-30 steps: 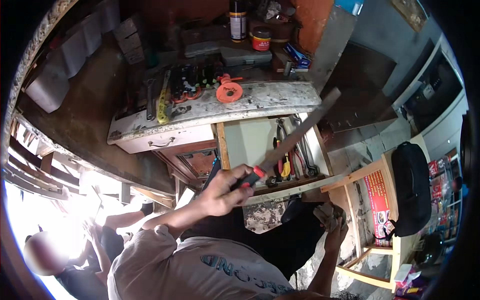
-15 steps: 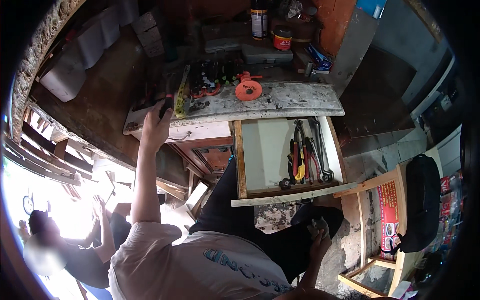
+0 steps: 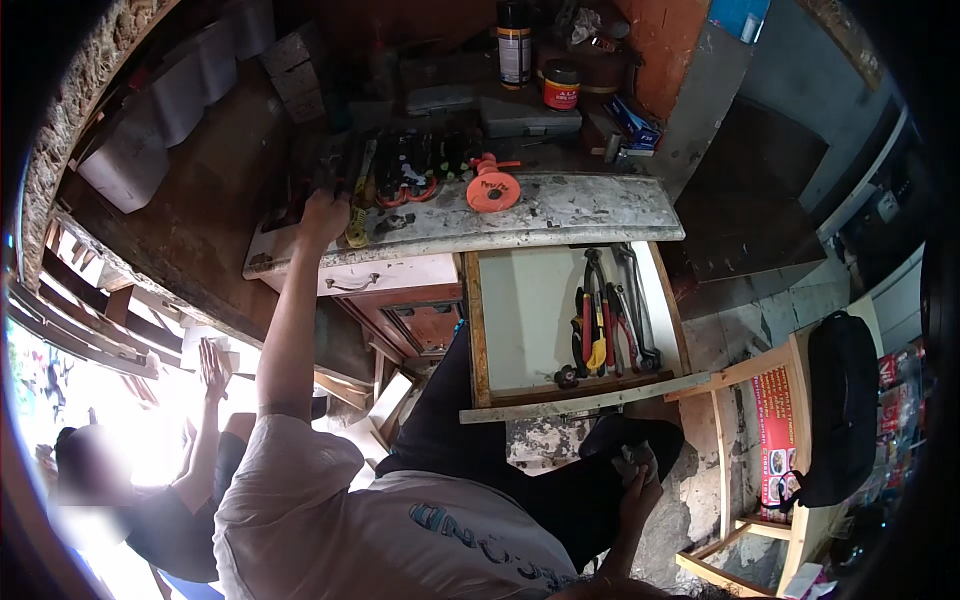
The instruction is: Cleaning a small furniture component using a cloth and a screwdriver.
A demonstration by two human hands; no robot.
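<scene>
My left hand (image 3: 325,216) reaches over the left end of the stained worktop (image 3: 590,208), among dark tools. Its fingertips are lost in shadow, so what they grasp cannot be told. Just right of it lies a long tool with a yellow, marked handle (image 3: 357,226). Down by my thigh, my right hand (image 3: 640,497) is closed around a crumpled grey cloth (image 3: 632,460). In front of me a drawer (image 3: 525,300) is pulled out, holding pliers with yellow-and-red handles (image 3: 596,340) and long metal wrenches (image 3: 648,350).
An orange spool (image 3: 493,191) stands near orange-handled tools (image 3: 405,194). Behind are a spray can (image 3: 514,45), a red jar (image 3: 561,88) and a blue box (image 3: 634,124). A wooden frame with a black bag (image 3: 842,410) stands right. Another person (image 3: 165,510) sits at left.
My left hand has moved farther onto the worktop; the black-and-red handle seen in it before is no longer distinguishable. My right hand stays with the cloth. The other person's raised hand has shifted.
</scene>
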